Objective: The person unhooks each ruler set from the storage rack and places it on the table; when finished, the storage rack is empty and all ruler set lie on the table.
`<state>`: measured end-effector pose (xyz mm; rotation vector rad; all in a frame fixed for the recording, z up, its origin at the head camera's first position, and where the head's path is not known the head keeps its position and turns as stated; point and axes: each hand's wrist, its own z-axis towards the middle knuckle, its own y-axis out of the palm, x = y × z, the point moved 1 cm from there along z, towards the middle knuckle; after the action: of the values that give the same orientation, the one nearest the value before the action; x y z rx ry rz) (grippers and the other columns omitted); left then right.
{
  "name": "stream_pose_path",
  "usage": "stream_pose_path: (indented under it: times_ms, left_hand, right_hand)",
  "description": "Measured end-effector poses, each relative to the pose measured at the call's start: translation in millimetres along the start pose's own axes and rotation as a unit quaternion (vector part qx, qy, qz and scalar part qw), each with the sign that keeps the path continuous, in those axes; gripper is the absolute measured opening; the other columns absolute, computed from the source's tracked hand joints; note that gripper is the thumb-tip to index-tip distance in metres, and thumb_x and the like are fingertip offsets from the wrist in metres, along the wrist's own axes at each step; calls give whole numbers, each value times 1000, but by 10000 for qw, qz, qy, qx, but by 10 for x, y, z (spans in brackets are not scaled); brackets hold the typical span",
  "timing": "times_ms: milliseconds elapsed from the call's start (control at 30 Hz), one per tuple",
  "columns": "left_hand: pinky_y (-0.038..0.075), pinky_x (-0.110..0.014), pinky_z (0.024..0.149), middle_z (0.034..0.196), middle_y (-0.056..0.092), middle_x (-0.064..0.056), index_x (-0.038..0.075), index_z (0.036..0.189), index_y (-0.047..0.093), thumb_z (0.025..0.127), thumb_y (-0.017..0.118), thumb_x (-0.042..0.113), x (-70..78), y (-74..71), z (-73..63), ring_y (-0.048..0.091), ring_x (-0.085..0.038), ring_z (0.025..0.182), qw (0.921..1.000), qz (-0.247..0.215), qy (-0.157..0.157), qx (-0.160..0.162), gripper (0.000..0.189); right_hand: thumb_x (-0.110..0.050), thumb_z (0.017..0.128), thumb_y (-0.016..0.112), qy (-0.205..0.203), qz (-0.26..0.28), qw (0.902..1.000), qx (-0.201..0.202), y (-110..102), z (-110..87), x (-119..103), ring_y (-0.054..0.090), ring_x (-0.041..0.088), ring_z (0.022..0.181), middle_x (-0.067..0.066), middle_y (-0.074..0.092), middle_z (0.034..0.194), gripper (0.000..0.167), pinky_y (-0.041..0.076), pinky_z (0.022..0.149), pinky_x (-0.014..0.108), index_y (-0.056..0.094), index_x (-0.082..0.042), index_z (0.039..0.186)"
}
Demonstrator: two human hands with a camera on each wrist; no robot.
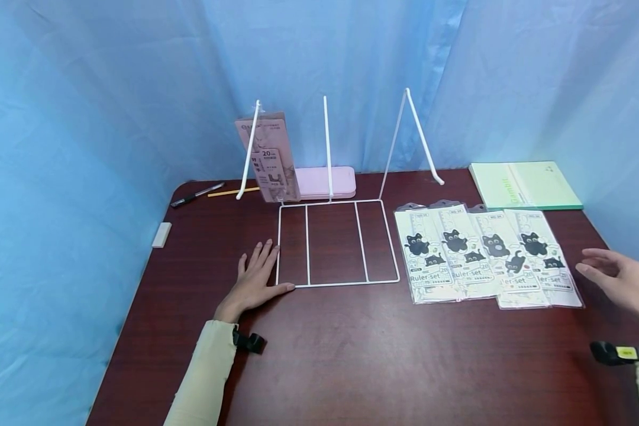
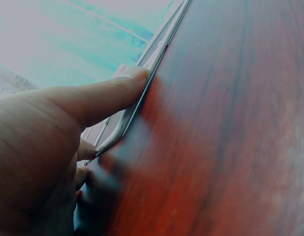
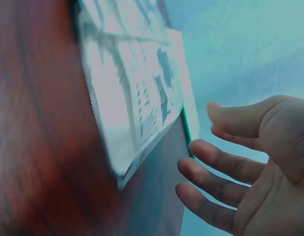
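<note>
A white wire rack [image 1: 338,285] stands mid-table, with a pink carded pack [image 1: 268,139] hanging on its left upright hook. Spread beside the rack's front left corner, my left hand [image 1: 252,281] rests on the table, and its thumb [image 2: 110,96] lies along the front wire. Several ruler-set packs [image 1: 423,251] with black cat prints lie overlapping to the right of the rack. My right hand [image 1: 620,281] is raised just right of those packs, its fingers loosely bent and apart from them. Nothing is between its fingers in the right wrist view.
Behind the ruler packs lies a pale green notebook [image 1: 529,183]. A pink case [image 1: 341,180] sits behind the rack. At the left are a black pen [image 1: 197,195], a yellow pencil [image 1: 229,192] and a white eraser [image 1: 161,235]. Blue curtains [image 1: 351,59] border the table.
</note>
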<state>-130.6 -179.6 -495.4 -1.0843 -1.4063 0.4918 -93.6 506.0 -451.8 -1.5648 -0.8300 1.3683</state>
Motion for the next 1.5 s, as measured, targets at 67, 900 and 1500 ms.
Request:
stream_pose_path:
  times_ms: [67, 900, 1500]
  left_hand:
    - [-6, -65, 123, 172, 3, -10, 13, 163, 13, 88, 68, 57, 1, 3, 1, -4, -34, 159, 10000, -1, 0, 12, 102]
    - [-6, -65, 123, 172, 2, -10, 13, 163, 12, 89, 67, 57, 3, 1, 2, -4, -34, 159, 10000, 37, 14, 3, 102]
    - [-5, -63, 123, 172, 2, -9, 14, 163, 13, 88, 67, 57, -5, 19, 7, -3, -32, 160, 10000, 70, 22, 56, 102]
  right_hand:
    - [-28, 99, 62, -27, 171, 9998, 112, -22, 2, -60, 22, -35, 71, -32, 67, 87, 53, 31, 62, 18, 52, 10, 134]
    - [-37, 99, 61, -393, 940, 9928, 626, 20, -94, -1103, 53, -3, 109, 34, 51, 142, 67, 28, 73, 2, 38, -8, 154]
    - [-28, 97, 67, -1312, 1389, 9806, 435, 301, -92, -1678, 49, 48, 127, 27, 49, 148, 65, 33, 89, -4, 41, -8, 153]
